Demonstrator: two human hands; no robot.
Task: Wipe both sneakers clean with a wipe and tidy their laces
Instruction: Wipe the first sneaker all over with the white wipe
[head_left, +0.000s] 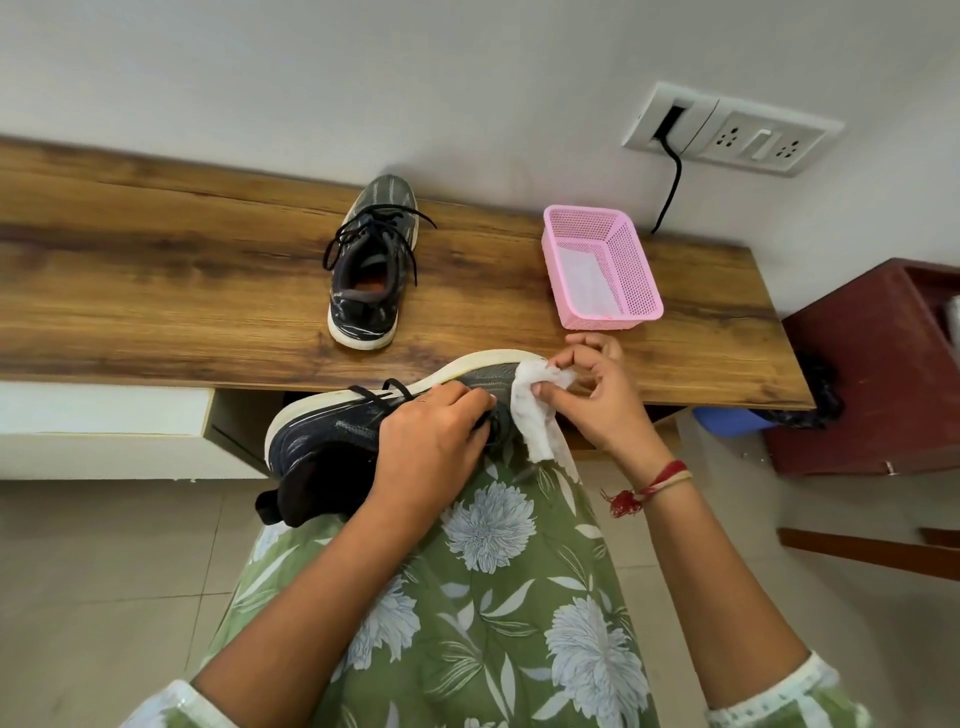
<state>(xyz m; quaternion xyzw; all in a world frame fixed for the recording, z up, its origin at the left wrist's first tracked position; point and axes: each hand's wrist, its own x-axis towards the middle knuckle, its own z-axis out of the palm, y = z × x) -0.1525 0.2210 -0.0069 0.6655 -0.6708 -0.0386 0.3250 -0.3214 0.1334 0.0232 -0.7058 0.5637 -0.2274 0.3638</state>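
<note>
- Left hand (431, 441): fingers curled over the held sneaker (332, 436), gripping it at the lace area.
- Held sneaker: off the bench (156, 291), just before its near edge, over my lap. Tipped on its side, white sole facing the bench, toe to the right.
- Right hand (597, 400): pinches the wipe (535, 410) between thumb and fingers, against the sneaker's toe end. Wipe's tail hangs down.
- Second sneaker (371, 260): upright on the bench, toe toward its far edge, laces (374, 228) loose and splayed.
- Basket (602, 265): pink, on the bench toward its right end.
</note>
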